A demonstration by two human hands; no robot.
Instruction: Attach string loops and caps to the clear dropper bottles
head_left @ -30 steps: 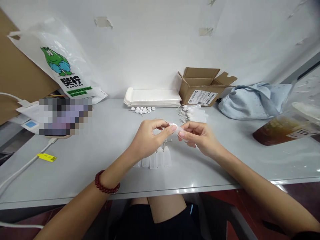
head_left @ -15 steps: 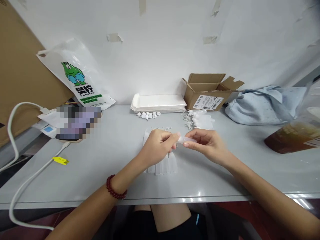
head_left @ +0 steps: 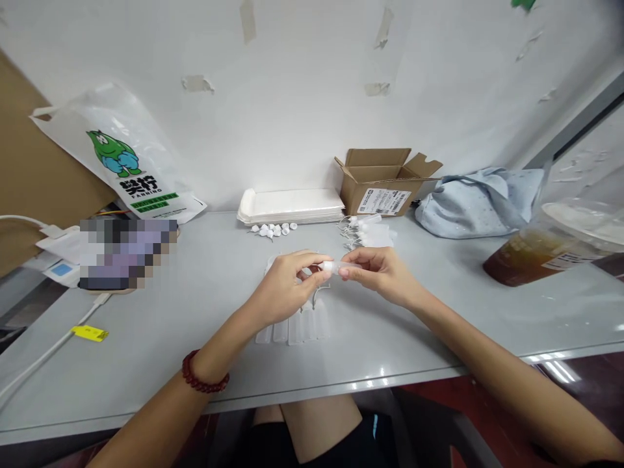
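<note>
Above the middle of the table, my left hand pinches the white cap at one end of a small translucent plastic bottle. My right hand grips the bottle's body between thumb and fingers, which partly hide it. Beneath my left hand, several similar translucent bottles lie side by side, with thin curved pieces at their upper ends. Further back is a small group of loose white caps. More bottles with white tops and thin curved strands lie piled behind my right hand.
A stack of white envelopes and an open cardboard box stand along the wall. To the right are a light blue cloth bag and a plastic drink cup. A phone, cable and white plastic bag are on the left.
The camera view has turned, so the scene sits further left. My left fingers have opened slightly and shifted around the cap, which shows more clearly now. My right hand keeps its hold.
</note>
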